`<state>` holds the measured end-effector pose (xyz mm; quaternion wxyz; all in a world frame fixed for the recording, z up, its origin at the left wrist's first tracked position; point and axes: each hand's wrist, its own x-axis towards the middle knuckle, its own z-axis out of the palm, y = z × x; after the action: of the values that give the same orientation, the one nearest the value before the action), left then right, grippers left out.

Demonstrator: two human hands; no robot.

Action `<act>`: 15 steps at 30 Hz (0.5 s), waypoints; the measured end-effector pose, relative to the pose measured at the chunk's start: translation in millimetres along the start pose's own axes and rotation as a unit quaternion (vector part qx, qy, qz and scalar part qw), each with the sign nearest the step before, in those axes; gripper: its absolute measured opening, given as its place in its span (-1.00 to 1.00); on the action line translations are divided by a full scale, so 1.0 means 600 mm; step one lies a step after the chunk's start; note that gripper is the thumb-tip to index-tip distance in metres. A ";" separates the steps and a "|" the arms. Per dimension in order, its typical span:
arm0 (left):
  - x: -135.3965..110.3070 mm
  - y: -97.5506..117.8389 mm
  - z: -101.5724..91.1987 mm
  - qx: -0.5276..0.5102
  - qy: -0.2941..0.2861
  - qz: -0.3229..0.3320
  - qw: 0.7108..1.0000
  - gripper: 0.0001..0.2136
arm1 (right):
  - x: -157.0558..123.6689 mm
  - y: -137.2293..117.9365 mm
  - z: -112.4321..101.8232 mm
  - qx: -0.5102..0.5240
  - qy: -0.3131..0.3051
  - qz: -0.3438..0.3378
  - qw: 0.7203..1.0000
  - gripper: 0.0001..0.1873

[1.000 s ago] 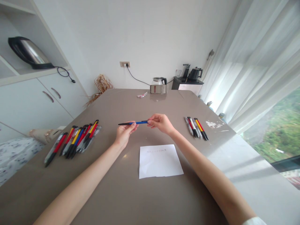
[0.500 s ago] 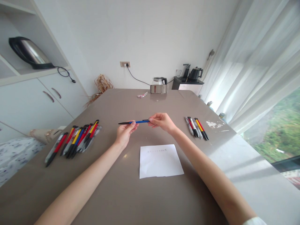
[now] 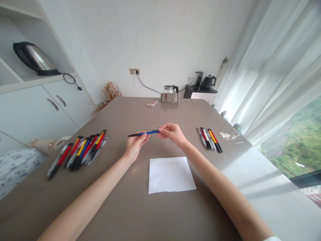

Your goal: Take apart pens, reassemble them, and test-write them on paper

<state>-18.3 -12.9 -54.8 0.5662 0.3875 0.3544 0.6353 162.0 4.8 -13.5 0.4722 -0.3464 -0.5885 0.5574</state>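
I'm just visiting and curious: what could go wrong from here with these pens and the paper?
The blue pen, held up by the left hand and right hand, could slip and drop onto the table.
The left pen group lies crowded together, so a nudge might scatter it.
The paper appears close to the right forearm, which might brush and shift it.

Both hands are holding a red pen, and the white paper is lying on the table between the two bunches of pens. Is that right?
Not quite: the pen held by the left hand and right hand is blue and black, not red, as the head view shows. The rest is right.
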 end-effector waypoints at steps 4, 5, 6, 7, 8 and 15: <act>0.003 -0.002 -0.005 -0.008 0.001 -0.002 1.000 -0.75 | -0.002 0.005 0.022 0.046 0.070 -0.006 0.997 -0.69; 0.003 -0.002 -0.006 -0.008 -0.001 -0.001 1.000 -0.75 | -0.003 0.007 0.027 0.061 0.085 -0.005 0.994 -0.69; 0.002 -0.002 -0.005 -0.008 -0.004 0.001 1.000 -0.75 | -0.004 0.009 0.033 0.078 0.100 -0.004 0.992 -0.68; 0.000 -0.001 -0.004 -0.008 -0.008 0.003 1.000 -0.75 | -0.006 0.010 0.039 0.095 0.114 -0.001 0.989 -0.67; -0.004 -0.001 -0.001 -0.005 -0.012 0.007 1.000 -0.75 | -0.007 0.012 0.045 0.114 0.127 0.004 0.985 -0.67; -0.045 -0.004 0.039 0.129 -0.097 0.038 0.986 -0.69 | -0.026 0.017 0.093 0.228 0.117 0.049 0.965 -0.67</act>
<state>5.4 -39.3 -48.6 0.5185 0.5302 0.3624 0.5645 112.8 -26.5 -22.5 0.5761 -0.3212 -0.3687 0.6550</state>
